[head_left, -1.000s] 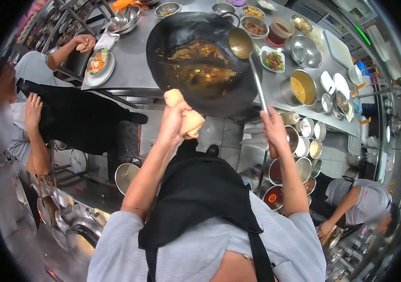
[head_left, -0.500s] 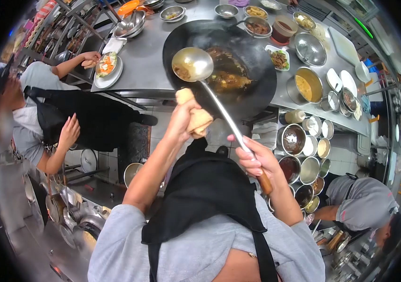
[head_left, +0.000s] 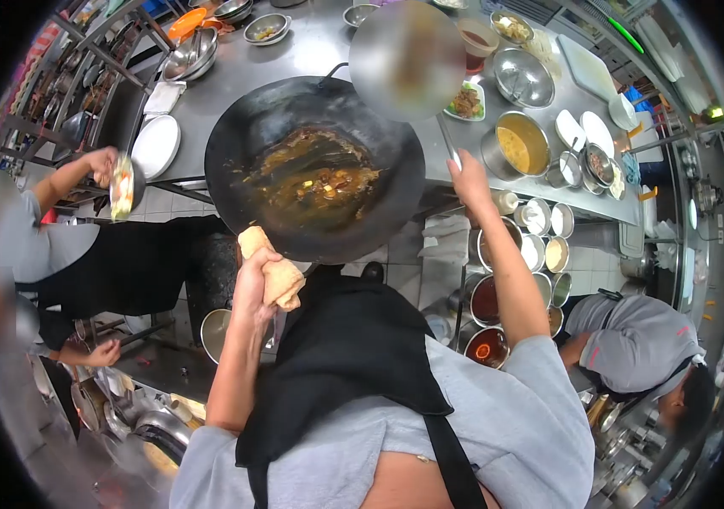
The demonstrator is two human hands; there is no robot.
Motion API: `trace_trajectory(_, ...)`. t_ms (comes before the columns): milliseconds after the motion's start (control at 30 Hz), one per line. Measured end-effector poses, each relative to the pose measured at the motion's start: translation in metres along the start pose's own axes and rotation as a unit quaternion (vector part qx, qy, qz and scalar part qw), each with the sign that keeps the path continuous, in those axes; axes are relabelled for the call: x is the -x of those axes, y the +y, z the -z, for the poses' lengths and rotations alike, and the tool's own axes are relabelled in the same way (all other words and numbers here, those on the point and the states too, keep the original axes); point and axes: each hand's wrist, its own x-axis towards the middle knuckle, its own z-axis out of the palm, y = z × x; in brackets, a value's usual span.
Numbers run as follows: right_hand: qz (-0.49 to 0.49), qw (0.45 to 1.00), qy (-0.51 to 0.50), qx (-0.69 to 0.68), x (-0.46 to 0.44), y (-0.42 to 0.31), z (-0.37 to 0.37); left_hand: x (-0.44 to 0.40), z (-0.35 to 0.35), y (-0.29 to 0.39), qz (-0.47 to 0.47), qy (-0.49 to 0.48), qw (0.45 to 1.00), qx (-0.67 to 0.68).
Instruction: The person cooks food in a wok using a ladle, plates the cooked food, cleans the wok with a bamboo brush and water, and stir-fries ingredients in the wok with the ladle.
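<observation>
Wok: set at the near edge of the tabletop, ahead of and between the hands
Left hand: wrapped round a cloth, placed nearer, just beside the near rim
Right hand: closed on the ladle, held right of the wok
Ladle axis: slanted forward-left; far end blurred

Texts, labels, brands, numbers, signs: none showing legibly. Small red marks on grey shirt of co-worker, below and right of wok: showing, but forming no readable lettering.
</observation>
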Motion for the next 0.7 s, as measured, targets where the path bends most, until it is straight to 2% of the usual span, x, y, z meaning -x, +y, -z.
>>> trace_trajectory(100,-0.011,0.996,0.033,0.082,0.003,0.005,-0.003,-0.002,-0.006,0.003,-0.008,0.006,1.000,0.016)
trace_trajectory(200,0.020,0.996,0.079,0.039,0.007,0.002,0.014,-0.005,-0.016,0.011,-0.020,0.001,1.000,0.006)
trace_trajectory(267,-0.023,0.999,0.029,-0.031,0.007,-0.003,0.032,-0.004,-0.024,0.020,0.002,-0.039,0.999,-0.019)
trace_trajectory(300,-0.088,0.981,-0.046,-0.166,0.017,-0.020,0.049,-0.008,-0.028,0.020,-0.007,-0.038,0.999,-0.020)
trace_trajectory(333,-0.153,0.935,-0.121,-0.297,0.033,-0.039,0.067,-0.015,-0.032,0.021,-0.016,-0.038,0.999,-0.022)
trace_trajectory(400,-0.173,0.900,-0.164,-0.366,0.061,-0.058,0.086,-0.036,-0.031,0.015,-0.051,-0.063,0.997,-0.004)
trace_trajectory(467,-0.198,0.900,-0.181,-0.342,0.087,-0.065,0.090,-0.047,-0.041,0.012,-0.093,-0.052,0.994,-0.011)
trace_trajectory(600,-0.156,0.944,-0.143,-0.253,0.123,-0.063,0.048,-0.046,-0.072,0.007,-0.211,-0.033,0.977,-0.021)
trace_trajectory(700,-0.180,0.920,-0.159,-0.309,0.147,-0.087,0.017,-0.049,-0.092,0.006,-0.253,-0.052,0.966,-0.020)
